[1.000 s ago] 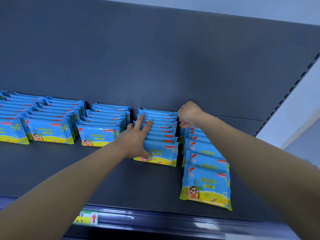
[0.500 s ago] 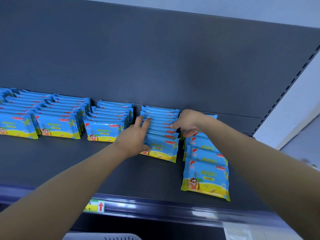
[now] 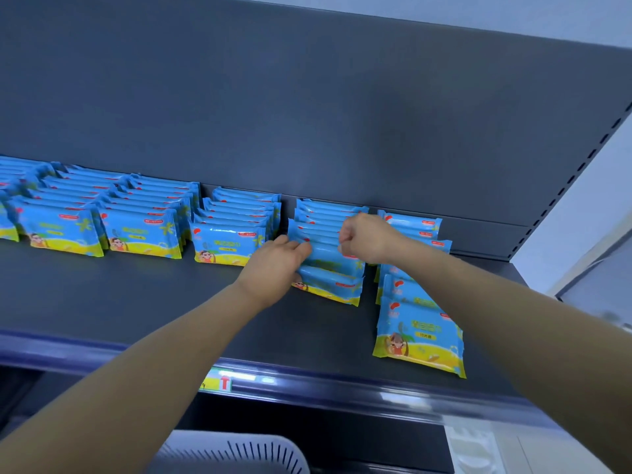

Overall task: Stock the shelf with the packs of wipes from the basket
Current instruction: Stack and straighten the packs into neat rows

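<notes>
blue and yellow plastic packs of wipes (image 3: 331,268) lean in a row at the back of the dark grey metal shelf (image 3: 136,302), the left hand (image 3: 273,268) curling its fingers round their left end. the right hand (image 3: 369,239) is balled at their right end; whether it pinches a pack i cannot tell. a pale grey slotted plastic basket (image 3: 239,453) shows below the shelf's front edge.

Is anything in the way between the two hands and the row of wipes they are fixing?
Nothing visible. The left hand grips the row of wipes at its left edge, the right hand at its right edge.
</notes>
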